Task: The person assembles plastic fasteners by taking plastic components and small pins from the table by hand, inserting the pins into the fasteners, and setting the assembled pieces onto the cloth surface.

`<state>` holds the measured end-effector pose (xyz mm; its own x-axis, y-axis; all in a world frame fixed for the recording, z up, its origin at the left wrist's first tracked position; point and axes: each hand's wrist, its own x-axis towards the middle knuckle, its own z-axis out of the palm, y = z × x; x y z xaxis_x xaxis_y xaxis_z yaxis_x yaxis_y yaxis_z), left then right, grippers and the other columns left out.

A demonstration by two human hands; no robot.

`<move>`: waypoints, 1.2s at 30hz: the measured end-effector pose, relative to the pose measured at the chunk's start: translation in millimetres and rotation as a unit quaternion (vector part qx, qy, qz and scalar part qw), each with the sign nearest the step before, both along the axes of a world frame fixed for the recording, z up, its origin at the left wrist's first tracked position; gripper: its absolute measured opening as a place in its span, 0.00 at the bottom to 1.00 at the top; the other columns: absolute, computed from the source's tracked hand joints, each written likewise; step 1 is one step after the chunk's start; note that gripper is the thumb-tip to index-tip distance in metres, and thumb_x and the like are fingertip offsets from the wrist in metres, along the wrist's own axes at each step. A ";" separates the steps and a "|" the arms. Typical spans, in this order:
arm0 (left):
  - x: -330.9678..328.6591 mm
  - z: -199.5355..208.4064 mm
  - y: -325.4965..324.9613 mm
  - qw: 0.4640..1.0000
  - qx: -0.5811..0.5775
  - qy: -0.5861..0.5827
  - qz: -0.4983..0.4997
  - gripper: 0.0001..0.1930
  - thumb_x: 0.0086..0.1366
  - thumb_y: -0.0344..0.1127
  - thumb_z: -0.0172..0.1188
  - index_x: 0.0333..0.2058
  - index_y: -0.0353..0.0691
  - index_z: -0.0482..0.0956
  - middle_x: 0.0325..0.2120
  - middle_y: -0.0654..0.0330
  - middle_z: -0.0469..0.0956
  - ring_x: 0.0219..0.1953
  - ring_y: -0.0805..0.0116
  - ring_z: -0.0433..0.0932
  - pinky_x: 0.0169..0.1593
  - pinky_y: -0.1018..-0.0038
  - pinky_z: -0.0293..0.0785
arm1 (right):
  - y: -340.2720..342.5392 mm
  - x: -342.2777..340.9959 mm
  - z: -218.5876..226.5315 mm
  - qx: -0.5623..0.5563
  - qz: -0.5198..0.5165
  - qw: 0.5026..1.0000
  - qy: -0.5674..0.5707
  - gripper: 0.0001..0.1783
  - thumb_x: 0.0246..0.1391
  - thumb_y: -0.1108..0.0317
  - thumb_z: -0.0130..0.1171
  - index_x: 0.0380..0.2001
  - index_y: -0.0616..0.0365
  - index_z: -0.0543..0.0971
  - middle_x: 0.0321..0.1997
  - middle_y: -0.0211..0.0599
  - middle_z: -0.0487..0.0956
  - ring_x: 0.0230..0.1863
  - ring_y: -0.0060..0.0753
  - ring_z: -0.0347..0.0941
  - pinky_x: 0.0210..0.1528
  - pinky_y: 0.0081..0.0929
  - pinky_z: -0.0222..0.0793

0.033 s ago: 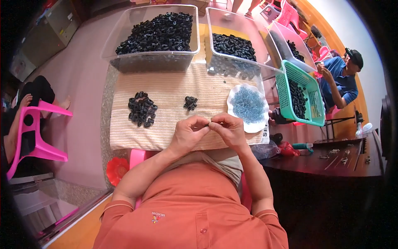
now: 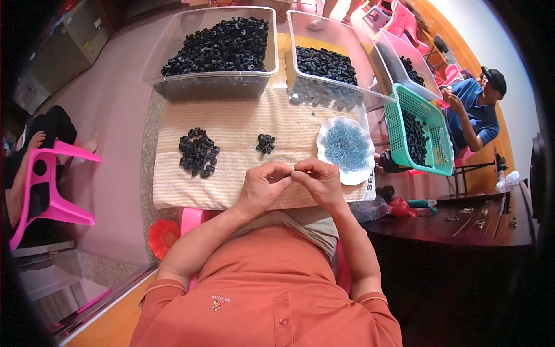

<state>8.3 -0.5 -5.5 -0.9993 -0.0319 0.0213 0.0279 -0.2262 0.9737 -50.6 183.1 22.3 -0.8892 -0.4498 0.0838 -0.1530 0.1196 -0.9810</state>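
My left hand [image 2: 263, 184] and my right hand [image 2: 321, 180] meet above the near part of the towel-covered table, their thumbs and forefingers pinched together. Between the fingertips is a small black piece [image 2: 291, 172], mostly hidden by them. Beyond my hands lies a small cluster of black ring-like plastic parts [image 2: 266, 144]. A bigger pile of similar parts [image 2: 198, 152] is to the left. Close to my right hand stands a white scalloped plate [image 2: 350, 177], heaped with tiny clear-bluish pieces [image 2: 346, 144] too fine to make out singly.
Clear plastic bins [image 2: 217, 74] [image 2: 329, 81] full of black parts line the far side. A green basket [image 2: 396, 124] holds more at right. A person in blue [image 2: 471, 110] sits beyond it. A dark table [image 2: 451, 228] is at right, a pink stool [image 2: 55, 191] at left.
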 end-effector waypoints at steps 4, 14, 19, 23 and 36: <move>1.5 0.8 0.8 1.000 -0.019 0.005 -0.003 0.07 0.67 0.24 0.69 0.43 0.34 0.84 0.35 0.64 0.85 0.39 0.79 0.82 0.44 0.78 0.79 | 2.9 2.4 -0.7 0.014 -0.004 1.000 0.003 0.05 0.57 0.78 0.70 0.38 0.63 0.85 0.35 0.27 0.84 0.36 0.15 0.76 0.40 0.17 0.73; 3.0 0.5 0.5 0.999 -0.046 -0.002 -0.010 0.08 0.66 0.26 0.69 0.43 0.34 0.86 0.36 0.61 0.87 0.39 0.77 0.84 0.45 0.77 0.81 | 4.2 -0.9 5.5 0.034 -0.009 0.999 0.000 0.04 0.55 0.75 0.70 0.33 0.65 0.87 0.33 0.32 0.86 0.36 0.19 0.79 0.40 0.21 0.75; 2.5 -2.6 1.2 0.999 -0.048 -0.006 -0.004 0.08 0.66 0.26 0.69 0.43 0.34 0.86 0.35 0.61 0.87 0.39 0.78 0.84 0.44 0.77 0.81 | 4.3 1.8 1.6 0.006 -0.011 1.000 0.001 0.03 0.54 0.77 0.71 0.32 0.65 0.86 0.35 0.33 0.86 0.38 0.21 0.79 0.42 0.22 0.74; 3.3 -1.8 0.9 0.999 -0.035 -0.011 -0.006 0.08 0.65 0.26 0.69 0.43 0.34 0.86 0.35 0.61 0.87 0.38 0.78 0.83 0.43 0.78 0.81 | 4.3 2.8 3.4 0.001 0.007 1.000 0.031 0.05 0.52 0.82 0.71 0.33 0.66 0.85 0.36 0.34 0.85 0.39 0.23 0.79 0.42 0.22 0.73; 1.9 -3.0 -0.2 0.996 -0.086 -0.005 0.003 0.09 0.64 0.25 0.69 0.43 0.33 0.86 0.35 0.60 0.87 0.38 0.78 0.84 0.42 0.77 0.81 | 7.1 5.4 -7.5 0.013 0.005 0.997 0.082 0.07 0.52 0.85 0.70 0.34 0.67 0.85 0.37 0.37 0.83 0.39 0.25 0.79 0.42 0.21 0.75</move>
